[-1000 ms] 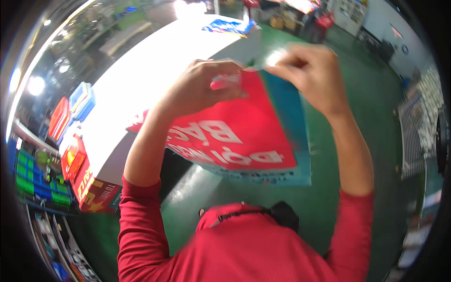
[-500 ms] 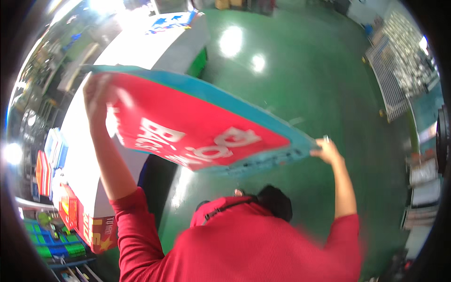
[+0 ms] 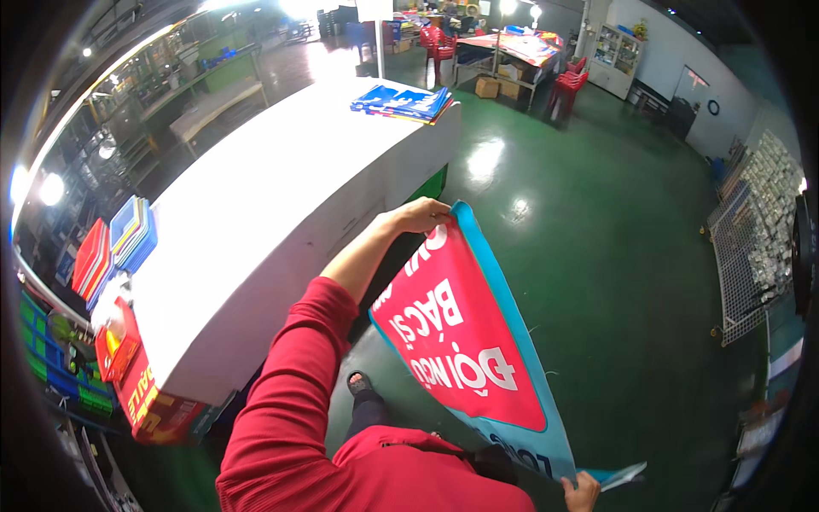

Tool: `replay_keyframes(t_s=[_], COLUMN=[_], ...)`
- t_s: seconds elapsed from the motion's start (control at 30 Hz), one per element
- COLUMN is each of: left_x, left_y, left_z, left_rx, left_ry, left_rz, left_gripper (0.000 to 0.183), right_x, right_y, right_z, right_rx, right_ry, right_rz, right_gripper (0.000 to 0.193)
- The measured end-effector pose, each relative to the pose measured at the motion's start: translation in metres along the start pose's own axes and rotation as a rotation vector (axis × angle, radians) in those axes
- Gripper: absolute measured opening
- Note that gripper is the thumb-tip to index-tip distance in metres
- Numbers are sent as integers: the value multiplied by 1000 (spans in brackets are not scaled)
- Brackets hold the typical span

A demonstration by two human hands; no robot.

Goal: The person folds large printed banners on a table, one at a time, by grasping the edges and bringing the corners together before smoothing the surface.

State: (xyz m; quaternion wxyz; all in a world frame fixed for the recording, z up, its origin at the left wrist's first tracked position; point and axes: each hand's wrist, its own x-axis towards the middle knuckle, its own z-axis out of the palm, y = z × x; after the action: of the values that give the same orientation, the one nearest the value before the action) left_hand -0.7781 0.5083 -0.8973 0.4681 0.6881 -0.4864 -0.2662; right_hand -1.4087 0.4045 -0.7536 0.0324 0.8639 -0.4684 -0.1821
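Banner (image 3: 465, 341), red with blue border, is stretching lengthwise between both hands: left hand (image 3: 422, 215) gripping its far end, right hand (image 3: 580, 493) pinching its near corner beside the counter (image 3: 256, 230).

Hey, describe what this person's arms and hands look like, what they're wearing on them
The left arm wears a long red sleeve pushed up to about the elbow. The left hand is bare, without glove, watch or ring visible. Only the fingertips of the right hand show, also ungloved.

Banner (image 3: 465, 341) red, white lettering, teal border; floor (image 3: 614, 256) seemingly green.
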Motion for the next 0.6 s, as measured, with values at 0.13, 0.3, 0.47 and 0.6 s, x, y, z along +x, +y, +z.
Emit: replay_keyframes(t_s=[0.13, 0.3, 0.47, 0.6], left_x=[61, 61, -116, -310], left_y=[-57, -164, -215, -388], left_z=[-47, -263, -465, -551], left_rx=[-125, -170, 104, 172], left_ry=[-40, 216, 862, 1214], left_rz=[75, 690, 367, 393], left_gripper=[22, 17, 29, 40], right_x=[-7, 51, 143, 247], right_y=[-106, -295, -500, -685], right_z=[4, 5, -45, -78], right_rx=[97, 189, 395, 332], right_ry=[217, 731, 941, 1033], right_rz=[-103, -253, -350, -865], right_gripper=[25, 22, 18, 22])
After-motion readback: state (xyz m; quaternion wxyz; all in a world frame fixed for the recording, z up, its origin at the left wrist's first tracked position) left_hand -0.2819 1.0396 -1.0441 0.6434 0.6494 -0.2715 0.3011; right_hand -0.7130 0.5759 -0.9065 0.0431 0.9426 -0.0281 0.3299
